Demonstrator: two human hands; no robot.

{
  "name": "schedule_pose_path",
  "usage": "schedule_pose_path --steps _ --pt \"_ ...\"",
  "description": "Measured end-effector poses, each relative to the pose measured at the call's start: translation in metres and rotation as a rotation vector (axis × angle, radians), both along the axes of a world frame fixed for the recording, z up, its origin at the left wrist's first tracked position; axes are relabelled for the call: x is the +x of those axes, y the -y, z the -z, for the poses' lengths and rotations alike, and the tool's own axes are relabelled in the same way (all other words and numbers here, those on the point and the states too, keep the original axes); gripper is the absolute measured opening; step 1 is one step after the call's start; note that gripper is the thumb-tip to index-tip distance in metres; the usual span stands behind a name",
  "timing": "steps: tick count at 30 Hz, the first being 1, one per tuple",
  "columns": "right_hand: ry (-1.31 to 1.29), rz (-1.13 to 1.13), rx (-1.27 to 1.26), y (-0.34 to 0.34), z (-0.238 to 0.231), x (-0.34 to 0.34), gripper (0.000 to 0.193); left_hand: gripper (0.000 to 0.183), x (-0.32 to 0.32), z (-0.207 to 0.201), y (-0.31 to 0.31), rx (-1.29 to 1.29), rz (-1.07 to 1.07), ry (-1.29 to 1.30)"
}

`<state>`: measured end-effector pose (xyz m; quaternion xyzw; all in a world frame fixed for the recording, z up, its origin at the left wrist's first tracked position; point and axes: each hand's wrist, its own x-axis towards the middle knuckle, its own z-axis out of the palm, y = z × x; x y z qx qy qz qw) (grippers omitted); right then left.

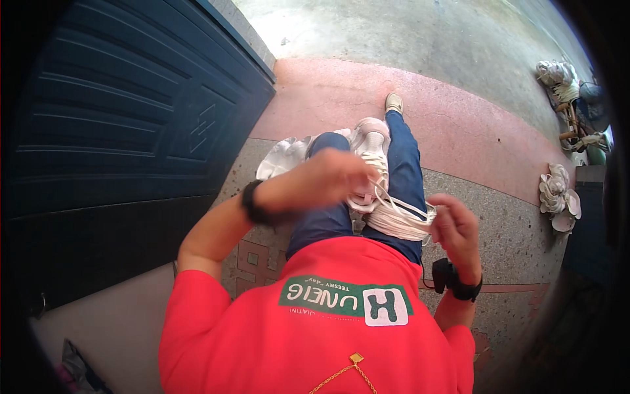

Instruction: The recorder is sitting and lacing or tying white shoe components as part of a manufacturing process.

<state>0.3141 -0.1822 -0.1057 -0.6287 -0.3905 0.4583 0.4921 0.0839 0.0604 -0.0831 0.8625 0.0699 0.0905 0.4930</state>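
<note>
The shoe (373, 141), white with pink, is located between the legs of the jeans (403, 154), toe pointing away from the wearer; pale laces are threaded across its front. A bundle of laces (397, 220) lies across the right thigh, just beside the heel end of the shoe, loose strands rising from it toward the left hand. The left hand (321, 176) is over the left thigh, fingers toward the shoe; it is blurred, and whether its grip is pinching a strand cannot be told. The right hand (454, 226) is at the right end of the bundle, fingers curled, thumb toward the strands; its grip is bent inward, though whether it is pressed together on a lace cannot be told. Dark bands are worn on both wrists; the shirt (262, 341) is red, with a gold necklace (356, 358) over it. White items (283, 157) lie beyond the left forearm; a pale pile (558, 194) stands at far right, on the speckled floor (485, 240); a pink strip (453, 131) crosses ahead; a dark blue door (118, 111) occupies the left side.
</note>
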Motion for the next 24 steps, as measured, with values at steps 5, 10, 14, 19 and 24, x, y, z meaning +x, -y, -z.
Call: schedule_pose_path --steps 5,10,14,19,24 --pt "0.039 -0.102 -0.189 -0.023 0.047 -0.017 0.024 0.024 -0.002 0.201 -0.018 -0.002 -0.388 -0.299" --pt "0.426 -0.157 -0.194 -0.055 0.141 -0.034 0.021 0.024 0.018 0.219 -0.013 -0.093 -0.379 -0.395" --pt "0.928 -0.196 -0.139 -0.075 0.189 -0.046 0.016 0.018 0.021 0.223 -0.014 -0.061 -0.368 -0.339" --pt "1.072 -0.298 -0.189 -0.079 0.200 -0.054 0.010 0.012 0.024 0.227 -0.005 0.527 -0.346 -0.006" --pt "1.070 -0.342 -0.196 -0.066 0.213 -0.049 0.012 0.006 0.020 0.219 -0.004 0.708 -0.206 -0.031"
